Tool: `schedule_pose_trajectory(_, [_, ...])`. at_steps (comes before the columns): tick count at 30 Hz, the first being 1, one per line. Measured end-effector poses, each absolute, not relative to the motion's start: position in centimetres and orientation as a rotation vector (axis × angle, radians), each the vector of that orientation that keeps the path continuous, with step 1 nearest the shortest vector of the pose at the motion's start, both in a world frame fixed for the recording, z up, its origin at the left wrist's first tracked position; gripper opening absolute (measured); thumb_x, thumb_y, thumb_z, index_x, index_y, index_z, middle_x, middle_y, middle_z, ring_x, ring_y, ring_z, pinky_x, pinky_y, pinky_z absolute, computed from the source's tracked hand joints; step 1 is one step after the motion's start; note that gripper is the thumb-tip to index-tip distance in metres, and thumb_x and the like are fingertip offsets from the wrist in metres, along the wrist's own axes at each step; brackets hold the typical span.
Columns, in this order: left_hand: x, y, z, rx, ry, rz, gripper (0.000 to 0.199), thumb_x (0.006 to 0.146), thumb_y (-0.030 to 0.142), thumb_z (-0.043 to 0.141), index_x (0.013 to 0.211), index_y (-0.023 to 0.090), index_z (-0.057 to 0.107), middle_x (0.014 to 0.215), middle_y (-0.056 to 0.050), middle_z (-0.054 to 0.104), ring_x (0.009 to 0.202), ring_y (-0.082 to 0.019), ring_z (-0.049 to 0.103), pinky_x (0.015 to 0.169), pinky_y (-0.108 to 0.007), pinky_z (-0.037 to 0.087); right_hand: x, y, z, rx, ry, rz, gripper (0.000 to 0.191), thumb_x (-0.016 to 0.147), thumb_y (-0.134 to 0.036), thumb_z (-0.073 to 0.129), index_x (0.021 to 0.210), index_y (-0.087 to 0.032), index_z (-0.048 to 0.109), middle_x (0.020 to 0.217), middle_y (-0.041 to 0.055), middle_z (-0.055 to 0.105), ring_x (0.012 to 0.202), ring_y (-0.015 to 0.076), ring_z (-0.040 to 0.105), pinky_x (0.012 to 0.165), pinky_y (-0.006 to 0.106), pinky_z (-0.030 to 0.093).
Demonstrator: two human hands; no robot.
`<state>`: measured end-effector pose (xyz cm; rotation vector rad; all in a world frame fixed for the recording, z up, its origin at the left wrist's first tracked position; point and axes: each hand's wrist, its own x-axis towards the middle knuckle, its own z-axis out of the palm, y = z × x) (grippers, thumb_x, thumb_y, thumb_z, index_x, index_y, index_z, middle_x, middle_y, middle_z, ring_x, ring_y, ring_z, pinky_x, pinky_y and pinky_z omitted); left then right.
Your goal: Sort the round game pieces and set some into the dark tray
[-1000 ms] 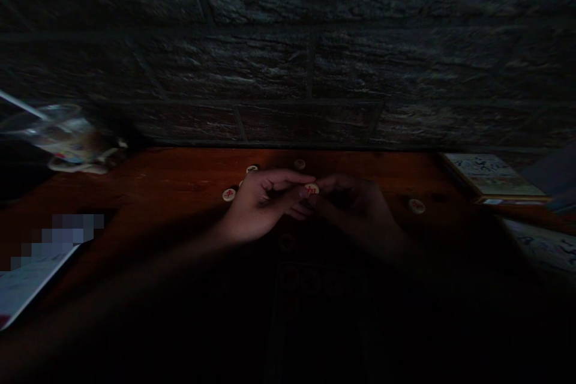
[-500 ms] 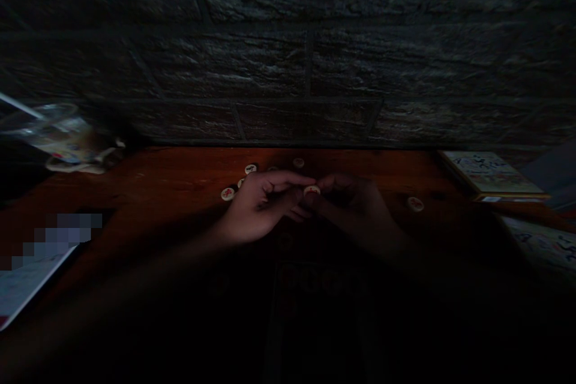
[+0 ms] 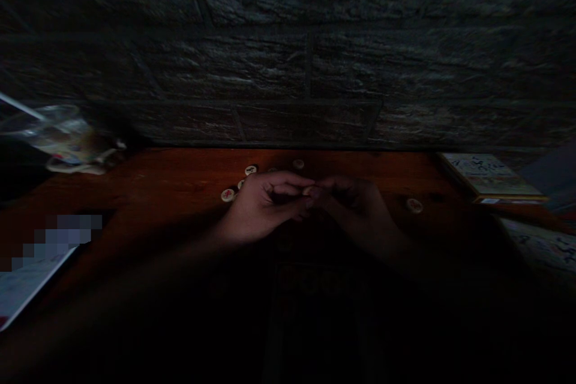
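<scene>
My left hand [image 3: 261, 205] and my right hand [image 3: 353, 207] meet above the dark wooden table. Between their fingertips they pinch a small round Chinese chess piece [image 3: 308, 191], mostly covered by the thumbs. Left of my left hand lie a piece with a red mark [image 3: 227, 195] and a piece with a black mark [image 3: 251, 170]; another is partly hidden behind the hand. A further piece [image 3: 298, 164] rests beyond the fingers. Off to the right of my right hand is a single red-marked piece [image 3: 414, 206]. Several more discs [image 3: 321, 282] show faintly in the shadow below.
A plastic cup [image 3: 67, 138] with a straw stands at the far left. Nearer on that side is a device or sheet with a bright face [image 3: 31, 279]. Flat printed boxes [image 3: 492, 177] lie at the right. A stone-block wall [image 3: 288, 66] closes off the table's back edge.
The held piece has turned or slipped between the fingers, so its red-marked face is now covered. Both hands stay in nearly the same place.
</scene>
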<state>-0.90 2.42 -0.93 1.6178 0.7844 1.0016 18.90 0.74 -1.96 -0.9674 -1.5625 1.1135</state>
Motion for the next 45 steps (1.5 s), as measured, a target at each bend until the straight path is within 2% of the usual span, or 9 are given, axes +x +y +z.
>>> schedule_pose_trajectory(5, [-0.78, 2.34, -0.87, 1.543, 0.794, 1.009, 0.026, 0.087, 0.023, 0.082, 0.11, 0.011, 0.076, 0.086, -0.007, 0.084, 0.067, -0.017, 0.08, 0.064, -0.023, 0.068, 18.86, 0.79, -2.14, -0.928, -1.572, 1.089, 0.01, 0.093, -0.03, 0.073, 0.094, -0.02, 0.077, 0.079, -0.0009, 0.075, 0.064, 0.0106, 0.065, 0.059, 0.023, 0.047])
schedule_pose_trajectory(12, [-1.04, 2.28, -0.69, 1.553, 0.767, 0.975, 0.021, 0.093, 0.018, 0.075, 0.112, 0.011, 0.076, 0.085, -0.007, 0.083, 0.068, -0.017, 0.081, 0.063, -0.022, 0.067, 18.87, 0.94, -2.61, -0.969, -1.597, 1.019, 0.015, 0.089, -0.033, 0.079, 0.092, -0.019, 0.077, 0.086, 0.0023, 0.079, 0.077, 0.0139, 0.071, 0.071, 0.026, 0.053])
schedule_pose_trajectory(16, [-1.33, 2.3, -0.82, 1.612, 0.738, 0.953, 0.022, 0.095, 0.016, 0.07, 0.116, 0.012, 0.075, 0.091, -0.008, 0.084, 0.071, -0.018, 0.081, 0.066, -0.025, 0.068, 18.83, 0.87, -2.55, -0.994, -1.567, 1.062, 0.021, 0.088, -0.038, 0.081, 0.085, -0.018, 0.074, 0.076, 0.0006, 0.075, 0.067, 0.0117, 0.066, 0.062, 0.024, 0.05])
schedule_pose_trajectory(20, [-1.35, 2.32, -0.85, 1.788, 0.699, 0.969, 0.028, 0.089, 0.011, 0.075, 0.117, 0.013, 0.076, 0.092, -0.009, 0.085, 0.077, -0.019, 0.082, 0.07, -0.024, 0.066, 18.81, 0.77, -2.15, -1.034, -1.552, 1.1, 0.026, 0.088, -0.042, 0.08, 0.083, -0.017, 0.074, 0.073, 0.0007, 0.074, 0.063, 0.0115, 0.064, 0.058, 0.024, 0.048])
schedule_pose_trajectory(27, [-1.0, 2.44, -1.21, 1.761, 0.718, 1.042, 0.024, 0.082, 0.014, 0.084, 0.105, 0.014, 0.078, 0.089, -0.007, 0.084, 0.076, -0.017, 0.081, 0.069, -0.022, 0.064, 18.9, 0.74, -1.68, -1.01, -1.573, 1.073, 0.029, 0.089, -0.041, 0.08, 0.074, -0.018, 0.071, 0.063, -0.003, 0.067, 0.057, 0.0092, 0.058, 0.054, 0.022, 0.043])
schedule_pose_trajectory(36, [-0.96, 2.27, -0.85, 1.61, 0.775, 1.015, 0.02, 0.09, 0.023, 0.078, 0.108, 0.014, 0.08, 0.091, -0.007, 0.084, 0.066, -0.016, 0.079, 0.06, -0.022, 0.066, 18.8, 0.64, -1.78, -0.974, -1.589, 1.058, 0.021, 0.095, -0.038, 0.073, 0.086, -0.019, 0.075, 0.072, -0.0012, 0.071, 0.063, 0.0101, 0.062, 0.059, 0.023, 0.046])
schedule_pose_trajectory(39, [-1.06, 2.27, -0.7, 1.567, 0.789, 0.992, 0.021, 0.093, 0.023, 0.076, 0.111, 0.014, 0.079, 0.085, -0.007, 0.083, 0.065, -0.017, 0.08, 0.06, -0.023, 0.067, 18.8, 0.69, -1.86, -0.968, -1.609, 1.039, 0.018, 0.095, -0.035, 0.073, 0.09, -0.019, 0.076, 0.074, -0.0011, 0.073, 0.063, 0.0102, 0.063, 0.059, 0.023, 0.048])
schedule_pose_trajectory(45, [-1.21, 2.45, -0.56, 1.515, 0.782, 0.978, 0.017, 0.094, 0.021, 0.074, 0.109, 0.014, 0.079, 0.079, -0.005, 0.082, 0.063, -0.017, 0.08, 0.058, -0.022, 0.066, 18.88, 0.82, -2.46, -0.978, -1.615, 1.007, 0.015, 0.09, -0.035, 0.078, 0.094, -0.02, 0.076, 0.088, 0.0025, 0.08, 0.078, 0.015, 0.072, 0.072, 0.028, 0.056])
